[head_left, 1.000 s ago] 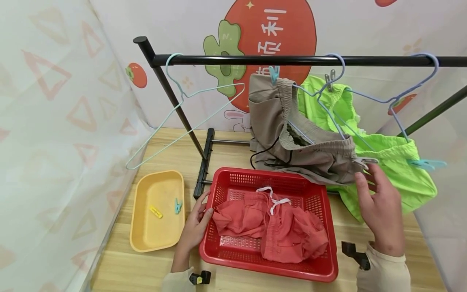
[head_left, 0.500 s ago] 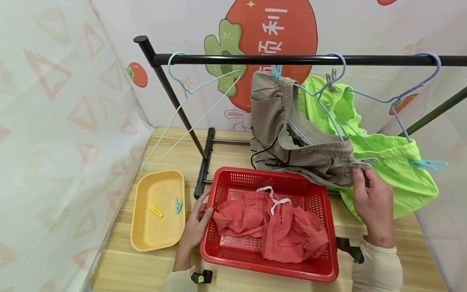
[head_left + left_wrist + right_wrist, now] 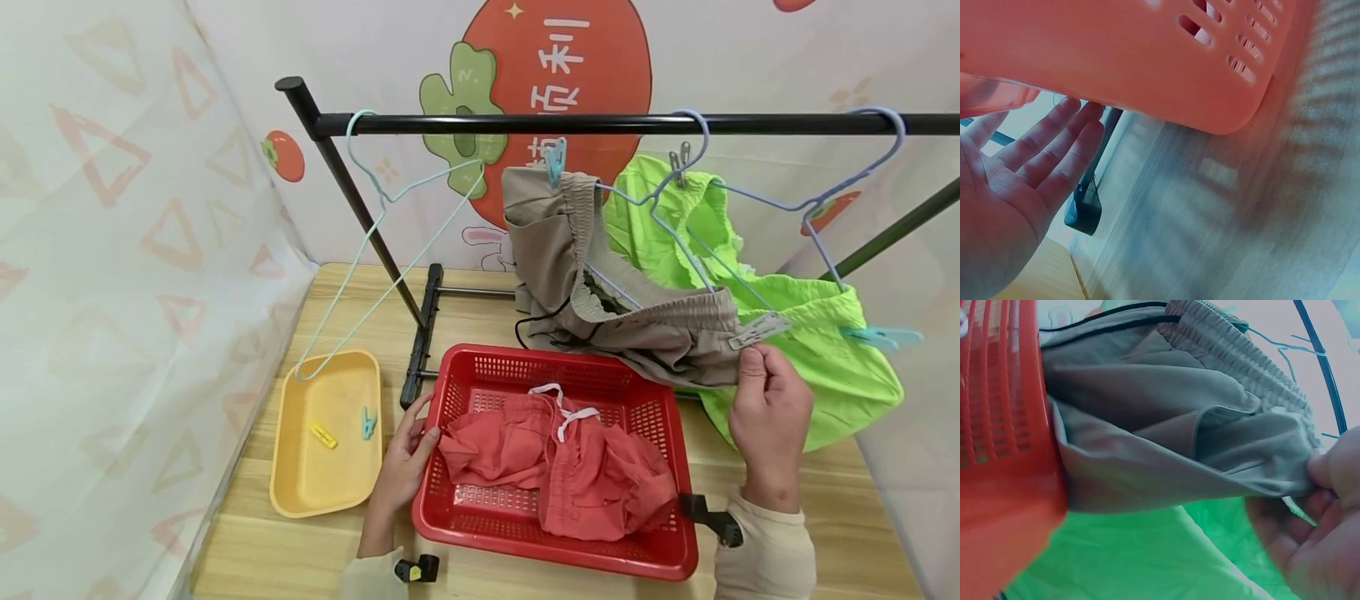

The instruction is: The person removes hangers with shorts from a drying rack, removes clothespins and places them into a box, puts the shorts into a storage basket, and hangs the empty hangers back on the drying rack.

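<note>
Walls of white sheet, printed with reddish shapes, stand behind and beside a table of pale wood. A rack of black round bars carries a bright green garment and grey-brown shorts with gathered waist, the latter on a thin blue hanger. In front, a red perforated basket contains coral-red clothing; to its left lies a shallow yellow tray.

The right hand pinches the grey-brown shorts at the right end of the waist, just below a grey clip. The left hand has its fingers nearly straight and slightly apart, touching the basket's left side.

The right forearm, in a beige sleeve, comes from the near side, its hand raised to the right of the basket. The left forearm reaches forward between tray and basket.
</note>
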Tool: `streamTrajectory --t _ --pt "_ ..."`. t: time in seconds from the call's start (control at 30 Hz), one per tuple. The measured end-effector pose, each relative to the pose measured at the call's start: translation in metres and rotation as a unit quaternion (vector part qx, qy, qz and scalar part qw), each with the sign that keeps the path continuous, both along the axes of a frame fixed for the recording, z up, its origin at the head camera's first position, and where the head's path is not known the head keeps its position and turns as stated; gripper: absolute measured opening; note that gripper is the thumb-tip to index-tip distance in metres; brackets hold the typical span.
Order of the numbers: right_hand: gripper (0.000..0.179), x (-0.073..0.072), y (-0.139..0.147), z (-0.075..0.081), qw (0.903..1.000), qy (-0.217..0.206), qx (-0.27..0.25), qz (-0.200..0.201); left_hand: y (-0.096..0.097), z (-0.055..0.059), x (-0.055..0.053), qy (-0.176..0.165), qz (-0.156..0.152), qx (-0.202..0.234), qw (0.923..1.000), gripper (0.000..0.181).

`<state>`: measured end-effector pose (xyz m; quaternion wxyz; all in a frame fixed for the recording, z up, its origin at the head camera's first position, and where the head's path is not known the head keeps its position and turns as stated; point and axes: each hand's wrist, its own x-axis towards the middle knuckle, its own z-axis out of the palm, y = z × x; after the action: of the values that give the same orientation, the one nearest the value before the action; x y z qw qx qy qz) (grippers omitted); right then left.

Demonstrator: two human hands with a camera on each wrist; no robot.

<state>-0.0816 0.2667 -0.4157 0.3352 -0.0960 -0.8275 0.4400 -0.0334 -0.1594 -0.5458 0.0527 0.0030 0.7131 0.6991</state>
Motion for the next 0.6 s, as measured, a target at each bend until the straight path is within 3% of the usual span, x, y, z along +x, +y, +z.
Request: streamTrajectory --t 0.13,0.33,0.6 --pt "0.029 0.000 -0.003 0.000 0.9987 0.018 -0.047 -0.004 0.000 0.001 -0.001 0.000 0.001 0.003 1.0000 0.057" --pt "0.033 -0.003 -0.001 -0.001 0.9961 0.066 -0.050 -0.031 0.001 0.000 -0.002 0.010 -0.003 0.001 0.9999 0.056" --pt "0.042 -0.003 -0.002 0.015 0.9867 0.127 -0.079 -0.065 0.002 0.001 -0.002 0.003 0.000 -0.001 1.0000 0.057"
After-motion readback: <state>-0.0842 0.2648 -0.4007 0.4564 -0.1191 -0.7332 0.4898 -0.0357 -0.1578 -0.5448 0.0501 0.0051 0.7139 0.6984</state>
